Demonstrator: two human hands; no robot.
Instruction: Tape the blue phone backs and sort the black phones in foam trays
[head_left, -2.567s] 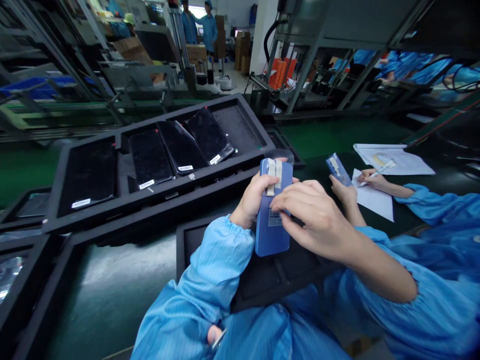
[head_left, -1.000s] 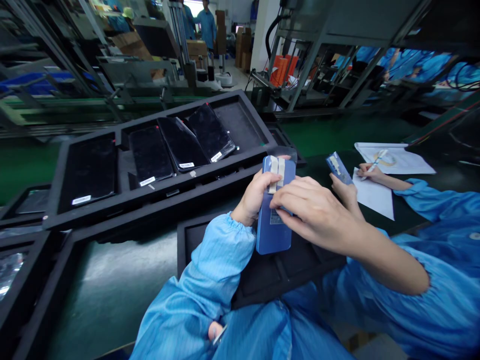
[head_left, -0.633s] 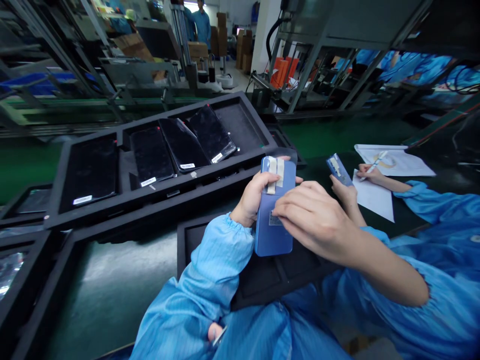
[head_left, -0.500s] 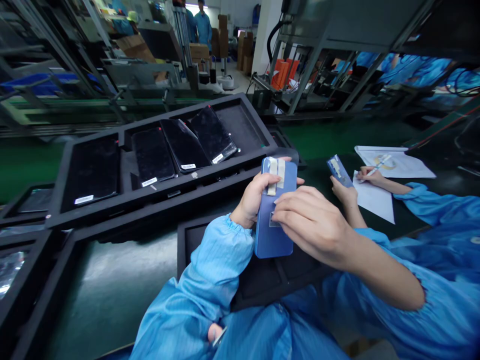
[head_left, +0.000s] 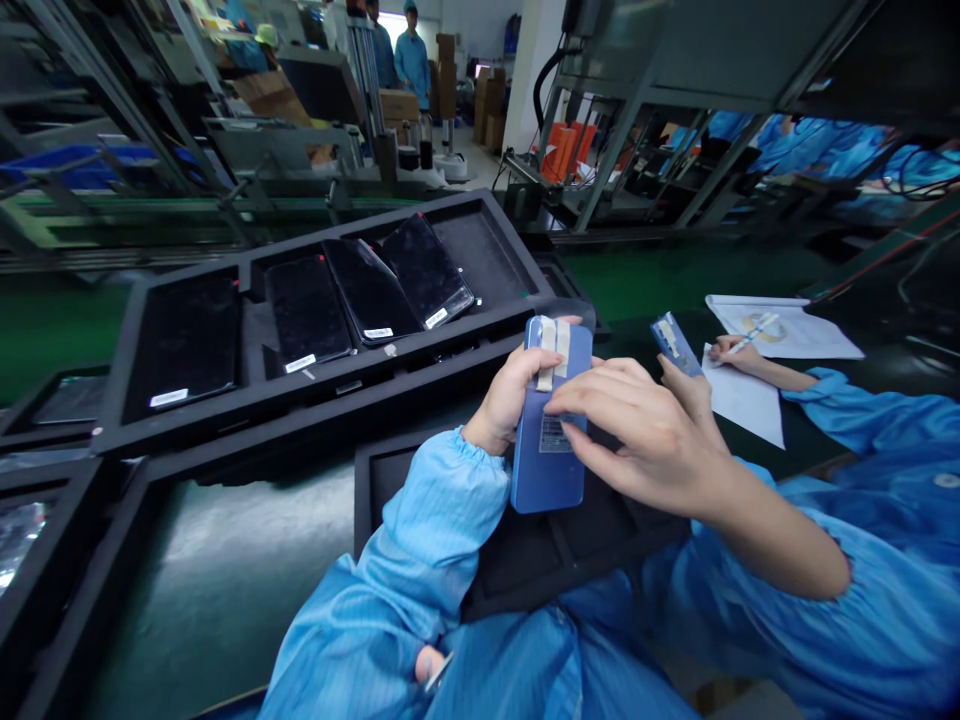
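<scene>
My left hand grips a blue phone upright by its left edge, back facing me. Two strips of pale tape sit near its top and a small label is at its middle. My right hand rests on the phone's right side, fingers pressed together on the back just above the label. The phone hangs over a black foam tray on my lap.
A long black tray ahead holds several dark phones face up. More black trays lie at the left. To the right a co-worker's hand holds another blue phone, and their other hand writes on papers.
My right fingers slid down the phone's back to the label, then came back up toward the tape. The phone stayed in my left hand. The co-worker kept writing.
</scene>
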